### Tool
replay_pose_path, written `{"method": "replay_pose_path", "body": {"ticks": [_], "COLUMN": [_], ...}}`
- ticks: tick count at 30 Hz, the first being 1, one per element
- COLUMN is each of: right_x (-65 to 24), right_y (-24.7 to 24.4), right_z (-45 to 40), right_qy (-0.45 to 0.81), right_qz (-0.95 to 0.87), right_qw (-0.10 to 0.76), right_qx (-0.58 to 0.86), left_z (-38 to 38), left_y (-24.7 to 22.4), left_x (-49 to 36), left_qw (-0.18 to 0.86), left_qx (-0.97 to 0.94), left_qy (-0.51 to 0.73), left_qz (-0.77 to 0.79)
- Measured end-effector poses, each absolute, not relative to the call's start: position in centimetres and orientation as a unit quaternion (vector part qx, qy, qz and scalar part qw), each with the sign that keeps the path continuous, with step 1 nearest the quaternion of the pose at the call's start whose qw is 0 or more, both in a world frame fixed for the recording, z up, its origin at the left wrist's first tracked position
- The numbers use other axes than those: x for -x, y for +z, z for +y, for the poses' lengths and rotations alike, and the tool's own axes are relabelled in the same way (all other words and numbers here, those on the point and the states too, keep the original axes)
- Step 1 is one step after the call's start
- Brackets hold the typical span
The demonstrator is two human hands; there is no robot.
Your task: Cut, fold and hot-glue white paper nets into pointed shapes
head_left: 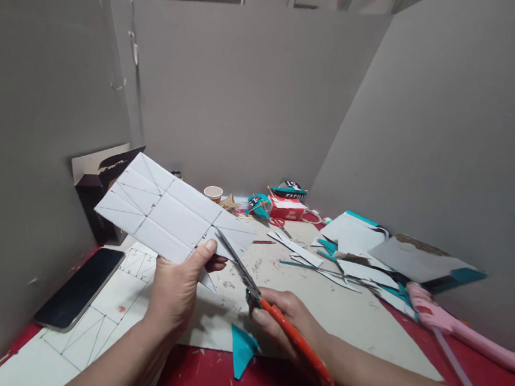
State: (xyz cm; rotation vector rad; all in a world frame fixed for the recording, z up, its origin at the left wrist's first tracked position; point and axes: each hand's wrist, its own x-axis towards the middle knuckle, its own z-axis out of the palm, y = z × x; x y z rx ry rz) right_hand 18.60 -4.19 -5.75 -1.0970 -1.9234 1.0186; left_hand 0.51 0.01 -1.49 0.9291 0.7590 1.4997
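Note:
A white card [173,209] marked with drawn lines is tilted up in my left hand [179,284], thumb on its face and fingers behind. My right hand [291,319] is closed around scissors [292,340] with orange handles. The blades point up and left, their tips over the card's lower right part near a drawn line. Below the hands, a teal scrap [243,349] rests at the edge of the pale work board [336,324].
On the left are a black phone [81,289], a paper with drawn lines [94,339] and a dark box [98,201]. Cut strips [298,249] and a pink glue gun [468,331] are on the right. A paper cup [213,193] and red box [287,207] stand behind.

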Motion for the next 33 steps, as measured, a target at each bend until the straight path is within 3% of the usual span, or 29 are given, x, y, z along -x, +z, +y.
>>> {"method": "replay_pose_path", "body": {"ticks": [20, 33], "right_x": [-18.5, -19.1], "right_y": [-5.8, -5.9], "right_z": [-4.0, -3.8], "right_qy": [0.369, 0.360], "right_qz": [-0.733, -0.760], "right_qw": [0.366, 0.340], "right_qx": [0.438, 0.422], "left_z": [0.0, 0.2], "left_y": [-0.3, -0.7], "left_x": [0.0, -0.1], "left_qw": [0.590, 0.542], "left_qx": [-0.382, -0.413], "left_qy": [0.652, 0.664], "left_qz": [0.284, 0.308]}}
